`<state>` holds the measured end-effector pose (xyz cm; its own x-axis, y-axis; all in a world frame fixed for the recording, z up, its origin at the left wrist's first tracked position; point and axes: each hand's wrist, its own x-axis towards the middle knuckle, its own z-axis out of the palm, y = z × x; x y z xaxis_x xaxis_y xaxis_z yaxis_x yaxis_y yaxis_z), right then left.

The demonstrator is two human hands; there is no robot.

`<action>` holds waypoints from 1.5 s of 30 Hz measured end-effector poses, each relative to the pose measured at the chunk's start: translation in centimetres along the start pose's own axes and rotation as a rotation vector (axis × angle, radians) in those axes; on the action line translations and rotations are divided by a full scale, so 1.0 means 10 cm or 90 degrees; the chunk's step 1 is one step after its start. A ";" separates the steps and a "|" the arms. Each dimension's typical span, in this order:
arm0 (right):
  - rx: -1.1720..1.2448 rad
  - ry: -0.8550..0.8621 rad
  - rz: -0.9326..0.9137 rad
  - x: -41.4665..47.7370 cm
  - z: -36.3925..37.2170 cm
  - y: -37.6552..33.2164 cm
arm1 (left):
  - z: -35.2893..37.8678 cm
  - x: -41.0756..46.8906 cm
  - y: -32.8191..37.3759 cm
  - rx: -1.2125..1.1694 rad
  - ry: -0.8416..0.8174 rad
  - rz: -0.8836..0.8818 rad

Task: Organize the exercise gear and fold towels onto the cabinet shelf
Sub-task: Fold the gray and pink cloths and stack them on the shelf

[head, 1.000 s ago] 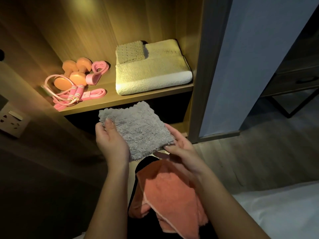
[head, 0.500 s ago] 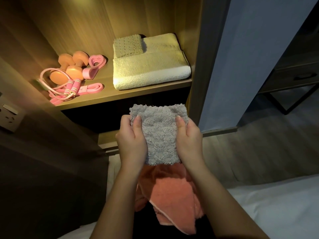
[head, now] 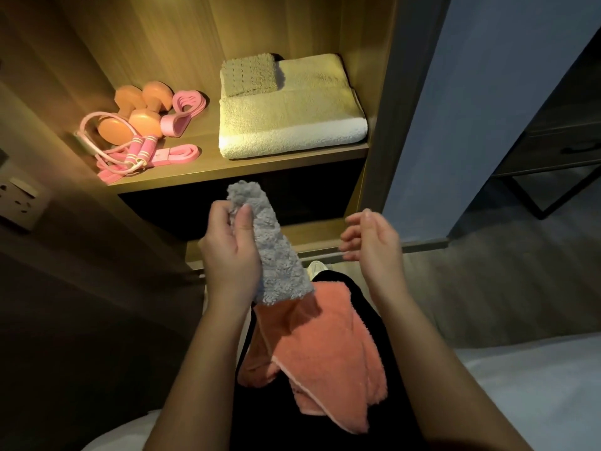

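Just changed: the right hand (head: 374, 245) lets go of the small fluffy grey towel (head: 276, 255). Half a second ago both hands are on its sides. Now only the left hand (head: 232, 252) has it.
Left hand: its fingers and thumb curl tight round the top part of the grey towel, at 9 o'clock of it.
Right hand: it holds nothing. Its fingers are loose and a little bent. It sits at 3 o'clock of the grey towel, with a gap between them.
Grey towel: it is folded long and thin and stands on its edge. Its top points to 12 o'clock, up at the wooden cabinet shelf (head: 276, 162). Its bottom end lies over the floppy orange-pink towel (head: 325, 346) at 6 o'clock.
Orange-pink towel: it lies loose on the lap and is not folded yet.
Shelf, 1 o'clock side: a big folded cream towel (head: 292, 125) lies there, with a small folded tan cloth (head: 248, 74) on its back left corner.
Shelf, 10 o'clock side: two orange dumbbells (head: 140, 115), a pink skipping rope (head: 140, 151) and pink stretch bands (head: 182, 112) lie close together.
What it means: the grey towel looks done being folded, I think, and ready to go up to 12 o'clock. One towel is left to fold.
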<state>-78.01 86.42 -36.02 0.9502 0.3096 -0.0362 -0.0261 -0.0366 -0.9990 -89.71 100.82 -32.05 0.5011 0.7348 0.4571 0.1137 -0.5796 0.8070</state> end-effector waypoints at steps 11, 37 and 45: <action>-0.117 -0.050 0.088 -0.14 0.41 -0.17 | 0.07 -0.10 0.06 -0.024 -0.052 0.077; 0.199 -0.168 0.056 0.01 0.22 -0.21 | 0.05 -0.03 -0.02 -0.065 -0.030 0.083; 0.392 -0.227 0.183 0.12 0.11 -0.24 | -0.02 0.02 -0.08 -0.046 -0.046 0.077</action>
<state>-77.16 87.88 -33.71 0.7250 0.6595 -0.1988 -0.5244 0.3413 -0.7801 -89.87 101.48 -32.53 0.5686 0.6319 0.5267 -0.0128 -0.6334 0.7737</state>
